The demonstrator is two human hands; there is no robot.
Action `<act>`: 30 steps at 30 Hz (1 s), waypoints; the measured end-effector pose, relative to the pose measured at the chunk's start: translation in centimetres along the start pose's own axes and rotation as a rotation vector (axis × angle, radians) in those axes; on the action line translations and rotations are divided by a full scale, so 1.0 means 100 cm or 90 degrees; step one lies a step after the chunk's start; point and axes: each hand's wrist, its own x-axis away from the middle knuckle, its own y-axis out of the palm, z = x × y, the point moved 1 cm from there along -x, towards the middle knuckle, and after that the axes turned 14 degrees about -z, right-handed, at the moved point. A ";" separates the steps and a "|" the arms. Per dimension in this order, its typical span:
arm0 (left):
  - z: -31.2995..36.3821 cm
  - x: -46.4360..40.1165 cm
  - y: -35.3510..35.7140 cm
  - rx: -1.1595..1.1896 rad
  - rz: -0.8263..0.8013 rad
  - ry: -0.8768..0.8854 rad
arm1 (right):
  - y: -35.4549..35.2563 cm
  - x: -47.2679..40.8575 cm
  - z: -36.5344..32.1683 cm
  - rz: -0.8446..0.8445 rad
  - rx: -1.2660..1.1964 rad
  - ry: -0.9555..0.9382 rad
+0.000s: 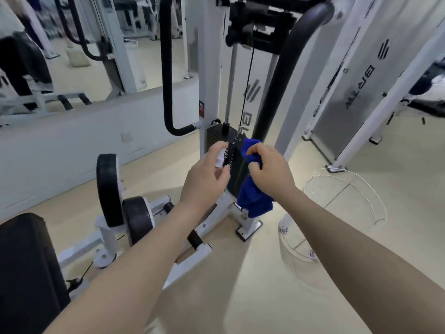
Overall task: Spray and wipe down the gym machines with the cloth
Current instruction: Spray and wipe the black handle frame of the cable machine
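Left hand (204, 178) grips a small, light spray bottle (220, 162); right hand (271, 169) bunches the soft, limp blue cloth (252, 198) mid-length before the weight stack (234, 153).

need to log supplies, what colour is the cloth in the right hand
Blue: the cloth shows best in the head view.

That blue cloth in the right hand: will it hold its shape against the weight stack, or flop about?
Probably floppy: the blue cloth bunches in the right hand and its loose end hangs below the fist. It looks soft and light, so it should mould to the weight stack rather than stay flat.
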 end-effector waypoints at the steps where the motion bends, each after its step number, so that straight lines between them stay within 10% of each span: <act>1: 0.010 -0.005 -0.003 -0.011 0.004 0.008 | -0.012 -0.001 0.000 0.010 -0.015 -0.015; 17: 0.076 -0.118 -0.012 -0.087 0.026 0.104 | -0.136 -0.060 0.024 0.336 -0.195 -0.097; 30: 0.133 -0.213 0.006 -0.227 0.208 0.089 | -0.197 -0.127 0.052 0.292 -0.209 -0.331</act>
